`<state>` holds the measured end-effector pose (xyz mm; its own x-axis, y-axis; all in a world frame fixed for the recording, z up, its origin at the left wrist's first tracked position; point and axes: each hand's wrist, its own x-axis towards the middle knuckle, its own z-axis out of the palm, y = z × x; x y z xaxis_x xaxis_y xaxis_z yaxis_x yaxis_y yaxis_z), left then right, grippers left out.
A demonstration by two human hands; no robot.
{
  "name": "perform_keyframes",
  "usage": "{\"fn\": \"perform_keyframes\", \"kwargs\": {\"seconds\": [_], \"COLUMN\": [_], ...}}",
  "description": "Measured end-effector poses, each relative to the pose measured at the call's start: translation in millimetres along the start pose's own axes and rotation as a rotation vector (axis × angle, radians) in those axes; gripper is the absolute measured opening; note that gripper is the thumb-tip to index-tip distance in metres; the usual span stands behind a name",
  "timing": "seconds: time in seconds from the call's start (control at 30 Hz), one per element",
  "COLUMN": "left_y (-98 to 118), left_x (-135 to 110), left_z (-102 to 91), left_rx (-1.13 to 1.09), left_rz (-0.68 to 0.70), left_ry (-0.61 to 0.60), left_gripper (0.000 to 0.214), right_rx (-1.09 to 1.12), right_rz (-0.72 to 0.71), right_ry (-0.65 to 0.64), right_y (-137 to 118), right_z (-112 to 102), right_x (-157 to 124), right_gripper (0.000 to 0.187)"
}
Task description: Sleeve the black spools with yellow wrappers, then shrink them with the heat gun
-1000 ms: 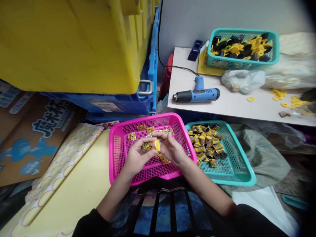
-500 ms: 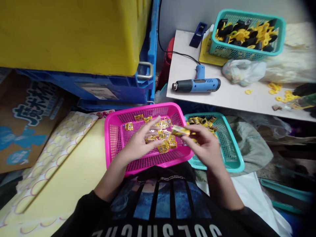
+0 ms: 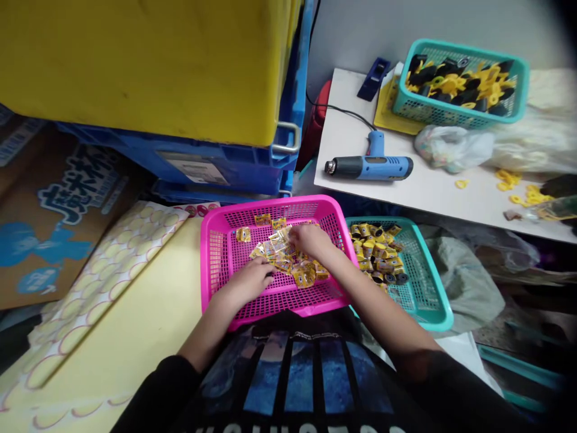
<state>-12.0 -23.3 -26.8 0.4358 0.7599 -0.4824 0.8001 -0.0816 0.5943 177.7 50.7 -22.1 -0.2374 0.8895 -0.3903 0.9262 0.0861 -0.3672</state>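
Observation:
My left hand (image 3: 250, 281) is inside the pink basket (image 3: 205, 258), its fingers curled in. A small dark end shows by its thumb, and most of what it holds is hidden. My right hand (image 3: 311, 240) reaches into the basket too, fingers pinched at the edge of a fan of shiny yellow printed sleeves (image 3: 279, 240). Those flat sleeves spread between both hands. A crumpled yellow sleeve (image 3: 304, 275) sits just below the right hand, and a loose sleeve (image 3: 243, 234) lies farther left on the mesh.
A teal basket (image 3: 428, 294) at right holds several small yellow-wrapped cylinders (image 3: 376, 249). On the white table (image 3: 433, 195) lie a blue heat gun (image 3: 378, 167), another teal basket (image 3: 464, 117) of black and yellow parts, and a plastic bag (image 3: 451, 147). Blue crates (image 3: 243, 171) stand at left.
My right hand has moved left from the pink basket's right edge into its sleeves, and the yellow-wrapped piece no longer shows in it. My left hand's spread fingers have curled in.

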Motion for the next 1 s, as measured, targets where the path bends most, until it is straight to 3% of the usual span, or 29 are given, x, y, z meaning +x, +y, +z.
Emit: {"fn": "perform_keyframes", "kwargs": {"seconds": [0.17,0.3,0.47,0.53,0.63,0.7,0.77,0.87,0.93,1.0], "left_y": [-0.4,-1.0,-4.5,-6.3,-5.6,0.0,10.1,29.0,39.4,45.6], "left_x": [1.1,4.9,8.7,8.8,7.7,6.7,6.1,6.3,6.7,6.6], "left_z": [-3.5,-7.8,-5.9,-5.1,-7.6,-12.1,-17.2,-23.2,-25.1,-26.5], "left_rx": [-0.020,-0.025,-0.023,-0.036,-0.112,-0.291,-0.636,-1.134,-1.248,-1.263], "left_rz": [-0.028,-0.005,0.022,0.017,0.039,0.007,-0.038,0.009,0.057,0.068], "left_ry": [-0.017,-0.038,-0.032,-0.029,0.083,0.266,0.429,0.478,0.471,0.488], "left_gripper": [0.031,0.031,0.032,0.030,0.025,0.023,0.021,0.030,0.037,0.036], "right_rx": [-0.055,-0.022,0.008,0.021,0.052,0.088,0.154,0.243,0.265,0.316], "right_rz": [0.110,0.089,0.066,0.054,0.023,-0.083,-0.320,-0.629,-0.646,-0.594], "right_ry": [0.058,0.040,0.144,0.172,0.208,0.267,0.423,0.738,0.846,0.871], "right_y": [1.9,15.9,24.7,26.6,26.1,22.4,16.5,7.1,3.2,2.4], "right_z": [11.5,15.8,20.2,18.8,11.4,5.9,3.1,5.1,7.9,8.5], "right_x": [33.3,34.5,37.1,39.1,33.5,20.2,1.0,-26.8,-37.8,-42.5], "right_gripper": [0.026,0.019,0.030,0.022,0.012,0.006,0.003,0.008,0.008,0.005]}}
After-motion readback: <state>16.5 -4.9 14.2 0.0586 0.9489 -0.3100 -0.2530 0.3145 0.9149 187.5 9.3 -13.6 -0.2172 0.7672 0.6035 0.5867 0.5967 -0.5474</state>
